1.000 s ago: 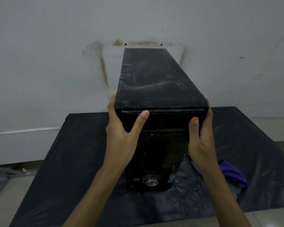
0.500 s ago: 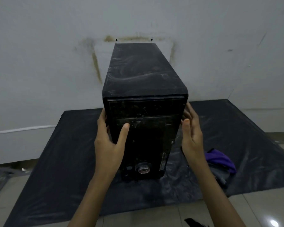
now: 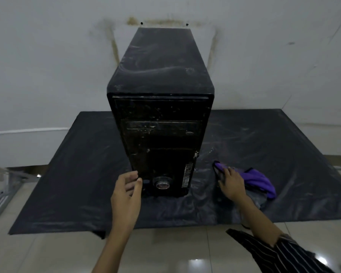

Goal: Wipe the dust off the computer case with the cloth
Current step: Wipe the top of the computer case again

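Black and streaked with grey dust, the computer case (image 3: 161, 107) stood upright on the dark plastic sheet (image 3: 71, 174) spread over the tiled floor, its back close to the stained white wall. Half a second earlier both hands had flanked the upper front corners of the case, apparently steadying or setting it in place; by this moment they had come away and dropped low. The left hand (image 3: 127, 191) hung just beside the bottom left corner of the front panel, fingers loosely curled and holding nothing, perhaps grazing the edge, though contact could not be confirmed. The right hand (image 3: 231, 183) had swung out to the right of the case and lay on the purple cloth (image 3: 258, 179) crumpled on the sheet, fingers extended over it; whether they had yet closed round the fabric could not be told. That shift suggested the positioning step was finished and the pick-up of the cloth was in hand. No wiping had begun: the top and front of the case showed smeared dust all over.
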